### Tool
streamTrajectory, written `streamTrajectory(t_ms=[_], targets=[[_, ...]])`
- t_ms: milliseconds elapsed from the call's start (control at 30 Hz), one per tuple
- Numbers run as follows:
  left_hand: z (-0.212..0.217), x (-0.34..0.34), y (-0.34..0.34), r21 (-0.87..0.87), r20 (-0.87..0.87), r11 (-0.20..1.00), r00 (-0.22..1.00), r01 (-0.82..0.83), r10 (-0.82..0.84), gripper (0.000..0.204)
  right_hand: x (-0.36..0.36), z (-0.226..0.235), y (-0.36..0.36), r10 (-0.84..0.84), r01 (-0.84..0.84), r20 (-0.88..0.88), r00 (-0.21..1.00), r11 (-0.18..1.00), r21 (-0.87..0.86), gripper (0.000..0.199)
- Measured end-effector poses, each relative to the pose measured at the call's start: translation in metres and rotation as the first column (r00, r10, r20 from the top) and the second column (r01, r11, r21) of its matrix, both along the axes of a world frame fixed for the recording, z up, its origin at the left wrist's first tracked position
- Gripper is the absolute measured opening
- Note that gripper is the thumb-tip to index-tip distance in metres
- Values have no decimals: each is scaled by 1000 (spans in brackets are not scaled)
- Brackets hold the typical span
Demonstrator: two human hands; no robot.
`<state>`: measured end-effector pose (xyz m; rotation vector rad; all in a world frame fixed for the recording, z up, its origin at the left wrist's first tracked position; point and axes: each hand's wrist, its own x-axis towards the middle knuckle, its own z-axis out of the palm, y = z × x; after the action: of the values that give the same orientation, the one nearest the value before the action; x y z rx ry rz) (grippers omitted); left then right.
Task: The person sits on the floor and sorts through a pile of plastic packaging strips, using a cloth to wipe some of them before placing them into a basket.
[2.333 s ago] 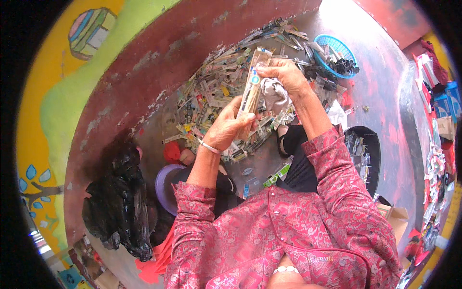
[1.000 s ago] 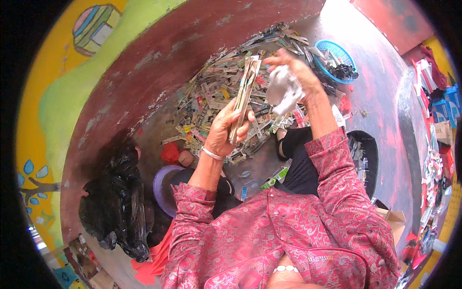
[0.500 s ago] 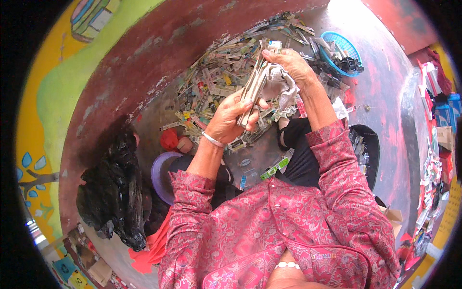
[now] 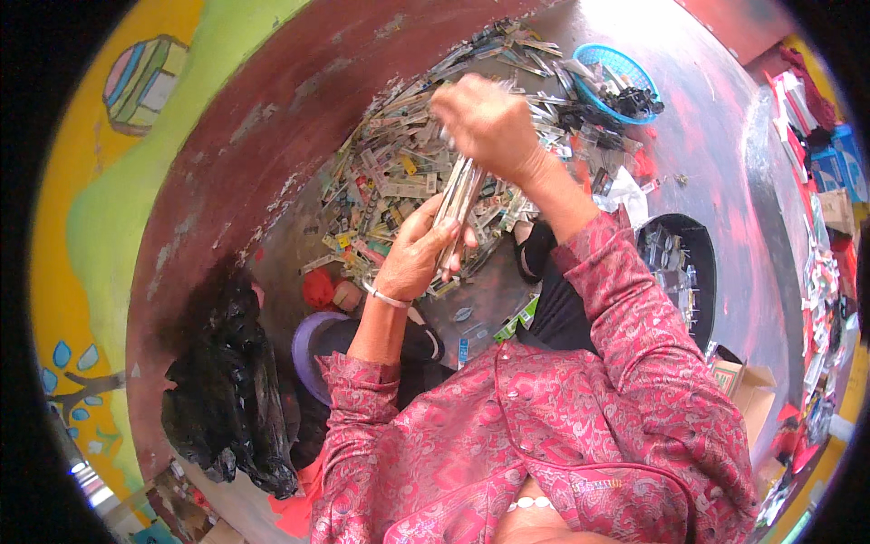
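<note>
My left hand [image 4: 412, 254] is closed around the lower end of a bundle of thin, pale flat strips [image 4: 464, 192], which stands tilted up and away from me. Over the upper end of the bundle is my right hand [image 4: 489, 122], blurred by motion, with its fingers curled. What those fingers hold is hidden, though a whitish bit shows beneath them. Beyond both hands spreads a large heap of similar loose strips [image 4: 399, 186], in pale, green, yellow and other colours, on the floor.
A blue basket [image 4: 598, 56] holding dark scraps stands at the far right. Nearer are a black tub [image 4: 707, 272] of clear pieces and a cardboard box [image 4: 752, 399]. On my left lie a black plastic bag [image 4: 227, 390] and a purple round rim [image 4: 304, 358]. A curved wall [image 4: 208, 181] bounds the heap.
My right hand has moved left across the top of the bundle and turned over; the greyish-white cloth it held is no longer plainly visible. My left hand keeps its grip, slightly lower.
</note>
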<state>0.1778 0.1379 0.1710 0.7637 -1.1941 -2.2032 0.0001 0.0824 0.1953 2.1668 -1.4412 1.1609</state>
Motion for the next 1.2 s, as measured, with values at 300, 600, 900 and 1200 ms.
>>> streamTrajectory(t_ms=[300, 600, 900, 1200], targets=[[-10, 3, -7, 238, -320, 970, 938, -54, 131, 55, -67, -3, -8, -415, -355, 905, 93, 835, 419, 53], [-7, -2, -7, 191, -385, 981, 922, 44, 33, 71, -19, -4, 5, -340, -833, 934, 110, 481, 273, 30], [2, 8, -15, 138, -390, 976, 915, 166, -101, 81, -32, -7, -1, -486, -866, 874, -13, 442, 233, 20], [-7, 4, -15, 149, -314, 986, 949, 79, -28, 59, -13, -9, -6, -447, -756, 870, 208, 491, 433, 28]])
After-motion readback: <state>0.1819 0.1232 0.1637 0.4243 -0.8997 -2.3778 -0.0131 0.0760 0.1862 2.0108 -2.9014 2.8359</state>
